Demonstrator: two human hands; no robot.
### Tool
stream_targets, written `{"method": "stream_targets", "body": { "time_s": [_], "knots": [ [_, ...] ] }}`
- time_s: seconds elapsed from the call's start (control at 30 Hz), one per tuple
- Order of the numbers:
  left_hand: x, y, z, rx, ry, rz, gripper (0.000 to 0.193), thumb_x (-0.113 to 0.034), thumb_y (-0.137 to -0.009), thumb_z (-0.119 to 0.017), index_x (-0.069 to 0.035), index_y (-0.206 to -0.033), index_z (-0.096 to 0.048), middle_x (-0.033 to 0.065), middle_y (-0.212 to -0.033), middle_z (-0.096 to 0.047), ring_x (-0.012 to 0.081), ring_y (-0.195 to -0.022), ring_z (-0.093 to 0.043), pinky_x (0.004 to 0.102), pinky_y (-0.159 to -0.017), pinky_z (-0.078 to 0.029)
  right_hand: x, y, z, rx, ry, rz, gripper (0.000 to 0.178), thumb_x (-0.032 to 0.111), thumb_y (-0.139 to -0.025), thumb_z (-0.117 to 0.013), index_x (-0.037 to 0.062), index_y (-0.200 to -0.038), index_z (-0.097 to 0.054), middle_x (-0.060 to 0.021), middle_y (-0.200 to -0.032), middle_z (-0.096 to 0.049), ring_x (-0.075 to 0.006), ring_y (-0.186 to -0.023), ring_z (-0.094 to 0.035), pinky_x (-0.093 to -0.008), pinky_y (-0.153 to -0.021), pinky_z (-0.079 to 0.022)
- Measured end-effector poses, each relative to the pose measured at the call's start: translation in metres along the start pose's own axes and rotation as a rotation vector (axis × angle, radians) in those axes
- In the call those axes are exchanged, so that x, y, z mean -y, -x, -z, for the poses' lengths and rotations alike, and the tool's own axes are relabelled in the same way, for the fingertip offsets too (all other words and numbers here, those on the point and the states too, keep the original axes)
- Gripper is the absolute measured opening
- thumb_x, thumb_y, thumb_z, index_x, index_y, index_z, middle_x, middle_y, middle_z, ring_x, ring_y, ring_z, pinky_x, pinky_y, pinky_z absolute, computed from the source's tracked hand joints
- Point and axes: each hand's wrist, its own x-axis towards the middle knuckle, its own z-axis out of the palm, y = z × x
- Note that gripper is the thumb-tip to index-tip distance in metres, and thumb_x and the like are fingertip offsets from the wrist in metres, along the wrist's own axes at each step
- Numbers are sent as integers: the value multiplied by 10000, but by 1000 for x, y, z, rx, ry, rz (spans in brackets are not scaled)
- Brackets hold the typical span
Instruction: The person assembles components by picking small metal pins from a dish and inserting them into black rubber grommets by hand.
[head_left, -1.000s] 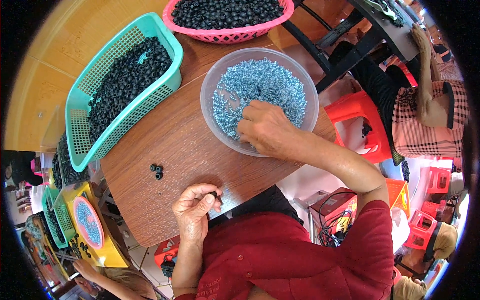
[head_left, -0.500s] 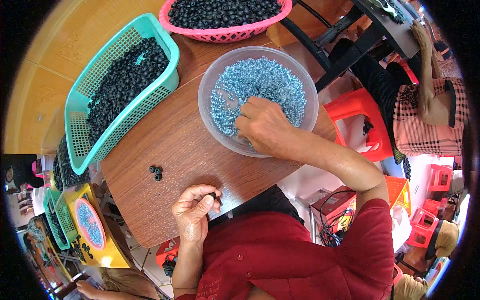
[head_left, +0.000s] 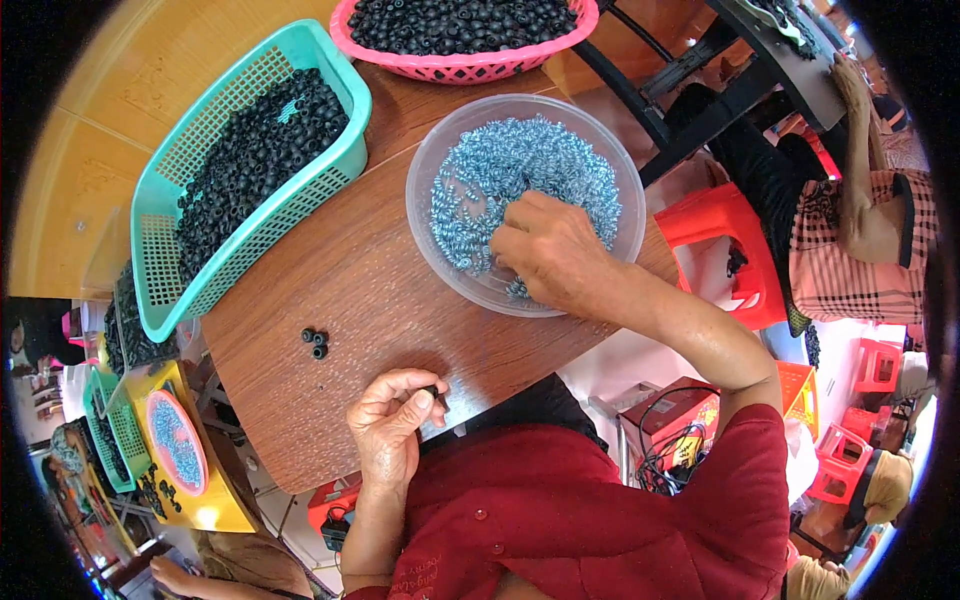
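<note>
My left hand is over the near edge of the wooden table, pinching a small black ring-like plastic part between thumb and fingers. Inside a clear round plastic bowl, my right hand reaches down with curled fingers among small bluish metal coil springs. Its fingertips are hidden, so what they grip does not show. Three black parts of the same look stand close together on the table, left of my left hand.
A green plastic basket of black parts sits at the table's left. Beyond it at the back is a pink basket, also full of them. To the right are a red stool and a seated person. A yellow table stands at far left.
My right hand has shifted slightly to the right within the bowl, still among the springs. The left hand keeps its pinch on the black part. The whole view has moved a little.
</note>
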Motion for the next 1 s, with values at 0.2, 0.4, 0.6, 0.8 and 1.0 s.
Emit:
{"method": "stream_targets", "body": {
  "time_s": [0.2, 0.4, 0.6, 0.8, 1.0],
  "knots": [
    [0, 0, 2, 2, 2, 4, 160, -22, -828, -673, 57, -960, -632, 169, -897, -658, 165, -640, -598, 287, -610, -512, 5, -1, -6, 9, 26, 73, 60, 24, -640, -618, 45, -676, -575, -93, -726, -513, -281, -730, -536, -399, -607, -444],
    [2, 1, 3, -4, 10, 4, 158, -16, -827, -671, 58, -960, -633, 167, -892, -658, 166, -640, -597, 290, -609, -511, -1, 2, 1, 34, 41, 42, 69, 29, -631, -628, 45, -681, -584, -92, -720, -509, -273, -720, -529, -392, -598, -438],
    [2, 0, 2, 6, 8, -8, 159, -19, -827, -672, 62, -958, -632, 169, -894, -659, 166, -638, -597, 291, -610, -512, 4, 0, -5, 42, 42, 51, 104, 43, -632, -640, 54, -735, -624, -91, -709, -510, -275, -717, -529, -388, -597, -437],
    [2, 1, 2, 0, 0, -12, 165, -20, -827, -672, 64, -963, -633, 172, -892, -660, 163, -636, -597, 288, -610, -514, -3, -2, 11, 19, 32, 21, 103, 50, -656, -642, 67, -757, -637, -88, -703, -518, -285, -699, -530, -396, -588, -433],
    [2, 1, 1, -11, -9, -19, 165, -25, -827, -675, 62, -960, -633, 171, -890, -661, 161, -634, -596, 283, -608, -512, -5, 12, 22, 227, -79, 31, 101, 35, -641, -625, 75, -733, -626, -82, -697, -509, -285, -720, -532, -411, -588, -432]
  ]
}}
